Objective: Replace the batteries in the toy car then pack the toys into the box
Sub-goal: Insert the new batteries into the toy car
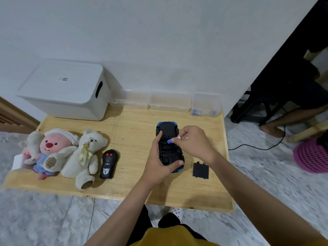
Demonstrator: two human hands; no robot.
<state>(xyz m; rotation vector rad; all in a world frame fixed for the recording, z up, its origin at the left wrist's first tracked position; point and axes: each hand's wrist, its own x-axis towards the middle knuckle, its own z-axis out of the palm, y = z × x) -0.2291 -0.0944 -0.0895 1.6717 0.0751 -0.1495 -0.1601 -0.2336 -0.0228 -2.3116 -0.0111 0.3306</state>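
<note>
I am holding the toy car (169, 148) with my left hand (160, 161): the thumb is curling around its near end and the fingers are lying along its left side. The car is lying upside down on the wooden table (134, 189), with its black underside facing up and the battery compartment open. With my right hand (194, 142) I am pinching a battery (174, 139) between thumb and fingertips, and I am keeping it tilted over the open compartment of the car, with its blue end pointing down to the car. I cannot tell if the battery is already touching the compartment.

The black battery cover (201, 170) is lying flat on the table just beside the car, on its right and nearer to me. The black remote control (108, 164) is lying to the left of the car, well apart from it. Further left from the car, three plush toys are lying together: a white teddy bear (85, 155), a pink plush (53, 148) and a small grey plush (32, 148). The white storage box (65, 91) is standing far left behind the car, closed with its lid. Clear plastic containers (170, 102) are standing in a row behind the car, along the wall.
</note>
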